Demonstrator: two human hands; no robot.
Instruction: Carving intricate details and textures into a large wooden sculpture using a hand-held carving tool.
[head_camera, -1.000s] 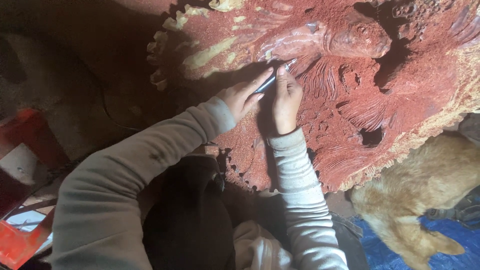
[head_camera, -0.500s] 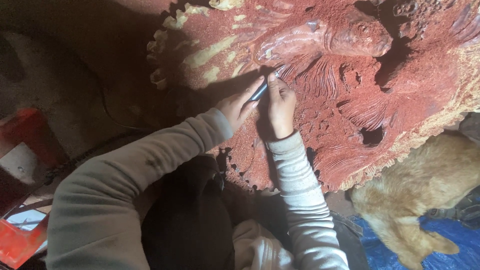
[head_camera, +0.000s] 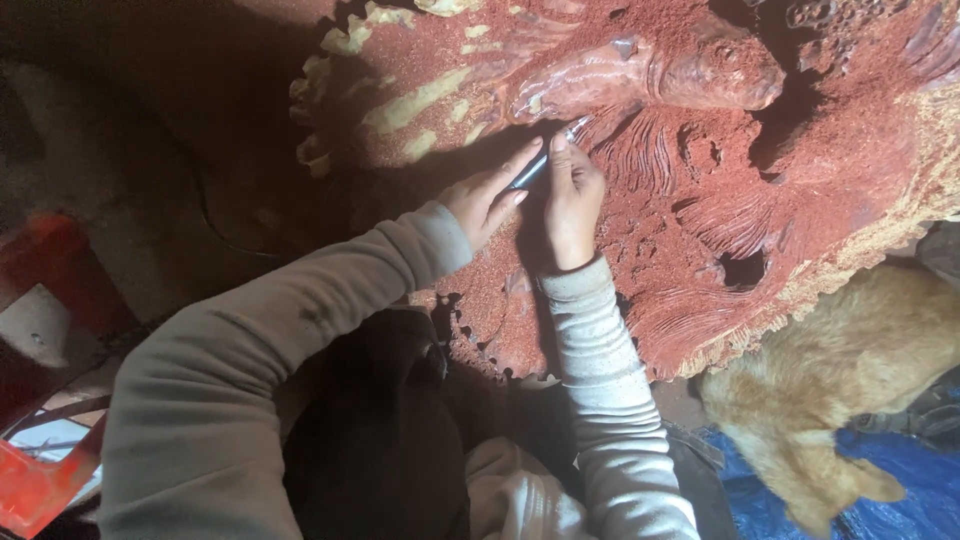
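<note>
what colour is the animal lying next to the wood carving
The animal has sandy, golden-tan fur, seen in the head view at lower right.

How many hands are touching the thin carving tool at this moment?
2. The left hand grips the carving tool from the left; the right hand steadies it from the right, over the red wood carving.

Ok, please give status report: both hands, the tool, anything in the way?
Left hand and right hand both grip carving tool. Tip on red wood carving, below carved fish. Nothing blocking.
</note>
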